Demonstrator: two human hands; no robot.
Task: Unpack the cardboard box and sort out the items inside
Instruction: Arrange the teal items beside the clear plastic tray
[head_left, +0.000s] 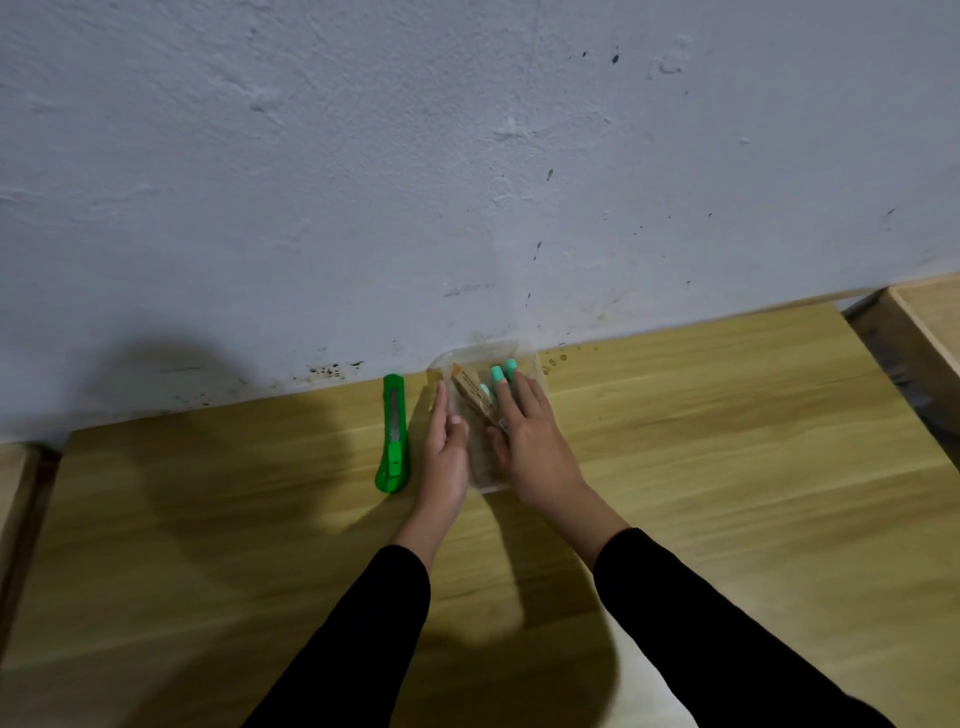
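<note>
A clear plastic tray (484, 351) stands on the wooden table (727, 467) close to the wall. Inside lie a brown cardboard pack (469, 391) and several sticks with teal caps (497, 373). My left hand (447, 452) lies along the tray's left side with straight fingers touching its wall. My right hand (530, 441) rests flat over the tray's contents, fingers stretched toward the teal caps and thumb beside the brown pack. My right hand hides the lower part of the contents.
A green utility knife (394, 436) lies on the table just left of my left hand, pointing at the wall. A wooden box or furniture edge (924, 332) stands at the far right. Another wooden surface (18, 499) borders the table's left side.
</note>
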